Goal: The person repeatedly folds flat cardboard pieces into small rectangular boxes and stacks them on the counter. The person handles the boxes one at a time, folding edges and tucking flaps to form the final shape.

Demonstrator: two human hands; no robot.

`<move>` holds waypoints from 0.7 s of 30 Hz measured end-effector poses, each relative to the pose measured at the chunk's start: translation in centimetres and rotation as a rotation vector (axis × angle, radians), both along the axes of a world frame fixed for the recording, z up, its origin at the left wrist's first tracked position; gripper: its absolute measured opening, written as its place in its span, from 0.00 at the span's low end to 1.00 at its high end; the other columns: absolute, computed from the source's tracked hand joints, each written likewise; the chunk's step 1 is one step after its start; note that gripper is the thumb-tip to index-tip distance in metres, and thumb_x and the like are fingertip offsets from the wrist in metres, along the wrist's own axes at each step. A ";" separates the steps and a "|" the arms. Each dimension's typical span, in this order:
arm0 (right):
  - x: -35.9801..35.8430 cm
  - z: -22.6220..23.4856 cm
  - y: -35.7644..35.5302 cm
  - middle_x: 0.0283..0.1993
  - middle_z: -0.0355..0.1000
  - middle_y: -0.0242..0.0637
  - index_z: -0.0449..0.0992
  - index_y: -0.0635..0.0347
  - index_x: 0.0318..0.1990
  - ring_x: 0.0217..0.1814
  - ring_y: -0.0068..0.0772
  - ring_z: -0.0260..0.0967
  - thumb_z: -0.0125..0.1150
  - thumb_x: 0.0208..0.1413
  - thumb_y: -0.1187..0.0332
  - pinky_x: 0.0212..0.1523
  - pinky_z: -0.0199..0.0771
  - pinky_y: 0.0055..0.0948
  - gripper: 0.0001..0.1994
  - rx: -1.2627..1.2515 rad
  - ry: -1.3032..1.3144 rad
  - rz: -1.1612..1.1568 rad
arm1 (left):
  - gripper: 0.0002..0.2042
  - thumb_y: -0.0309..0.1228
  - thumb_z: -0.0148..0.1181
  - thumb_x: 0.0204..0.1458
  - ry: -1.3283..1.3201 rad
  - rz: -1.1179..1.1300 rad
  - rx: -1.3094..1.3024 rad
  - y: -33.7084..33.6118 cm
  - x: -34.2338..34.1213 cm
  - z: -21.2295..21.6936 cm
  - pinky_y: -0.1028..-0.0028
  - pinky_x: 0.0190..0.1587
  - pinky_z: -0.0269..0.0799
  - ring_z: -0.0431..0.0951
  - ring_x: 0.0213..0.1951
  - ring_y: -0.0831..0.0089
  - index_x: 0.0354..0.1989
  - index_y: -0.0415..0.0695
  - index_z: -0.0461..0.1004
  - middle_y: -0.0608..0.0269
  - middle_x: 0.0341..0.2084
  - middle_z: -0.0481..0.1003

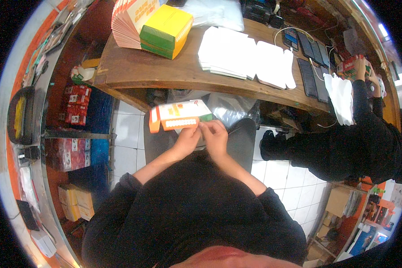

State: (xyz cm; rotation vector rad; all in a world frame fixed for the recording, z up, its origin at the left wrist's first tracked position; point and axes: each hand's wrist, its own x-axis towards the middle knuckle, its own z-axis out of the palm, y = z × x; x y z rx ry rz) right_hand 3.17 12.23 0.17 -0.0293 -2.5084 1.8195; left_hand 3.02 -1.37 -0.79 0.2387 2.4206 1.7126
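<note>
Over my lap, in front of the table edge, I hold a small folding carton (179, 111) in white, orange and green. Its left end has an orange flap (155, 125) sticking out. My left hand (186, 143) is closed on the carton's near side, by its right end. Right beside it my right hand (215, 136) is closed too, thumb and fingers pinched at that same end near the green part. Both sets of fingertips meet there and cover the edge they hold. The carton's inside cannot be seen.
On the wooden table (156, 73) are a yellow and green box (167, 31), fanned flat cartons (128, 27), white card sheets (223, 52) and several dark phones (307, 77). A person in black (344, 145) works at the right, handling a red and green box (353, 67). Shelves flank me.
</note>
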 end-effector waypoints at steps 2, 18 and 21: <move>0.1 0.7 -0.3 0.42 0.72 0.43 0.78 0.64 0.40 0.44 0.39 0.70 0.64 0.55 0.68 0.48 0.69 0.33 0.10 0.170 0.246 0.079 | 0.11 0.26 0.48 0.60 0.089 0.092 0.099 0.3 0.1 -0.7 0.67 0.52 0.67 0.73 0.48 0.66 0.49 0.36 0.68 0.54 0.43 0.73; -4.0 5.7 1.8 0.44 0.77 0.35 0.78 0.47 0.47 0.44 0.44 0.75 0.54 0.56 0.69 0.43 0.76 0.39 0.12 0.413 0.315 0.411 | 0.19 0.42 0.48 0.64 -0.476 0.042 0.602 -4.3 -1.4 3.4 0.72 0.45 0.75 0.80 0.38 0.68 0.47 0.36 0.74 0.56 0.37 0.79; -4.1 6.1 2.0 0.42 0.77 0.35 0.79 0.48 0.45 0.43 0.44 0.75 0.57 0.56 0.68 0.42 0.76 0.38 0.10 0.429 0.316 0.435 | 0.21 0.45 0.48 0.64 -0.546 -0.002 0.735 -5.7 -1.6 5.6 0.74 0.44 0.76 0.80 0.38 0.71 0.49 0.36 0.73 0.57 0.37 0.79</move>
